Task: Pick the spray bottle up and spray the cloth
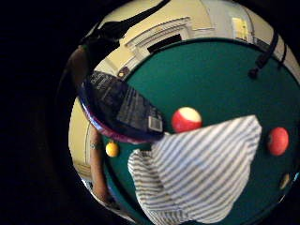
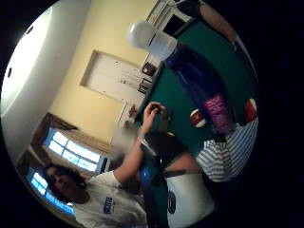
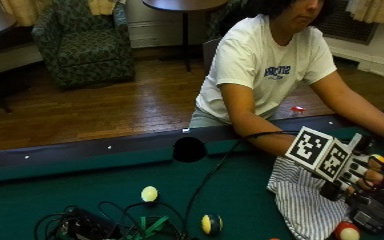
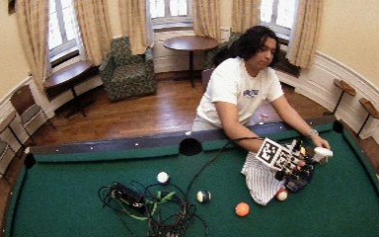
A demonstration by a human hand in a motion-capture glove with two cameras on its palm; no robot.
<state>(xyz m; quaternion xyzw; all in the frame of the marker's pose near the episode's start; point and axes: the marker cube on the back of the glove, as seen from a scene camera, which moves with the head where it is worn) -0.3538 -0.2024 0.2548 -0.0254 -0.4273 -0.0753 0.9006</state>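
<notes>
Green pool table [image 4: 78, 192] fills lower frame; my gloved right hand [image 3: 368, 192], lower right, has fingers curled round the blue spray bottle [image 1: 119, 108], held over the striped cloth [image 3: 305, 200]; red-white ball [image 3: 346, 231] just beside cloth; cables [image 4: 147, 202] lower left.

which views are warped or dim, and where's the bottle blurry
Both palm views bulge round with black surrounds; in the little finger side view the dark blue plastic spray bottle looms soft and close above the blue-striped white cloth. The thumb side view is dim, its windows glaring. The wide outside view curves the green felt pool table.
</notes>
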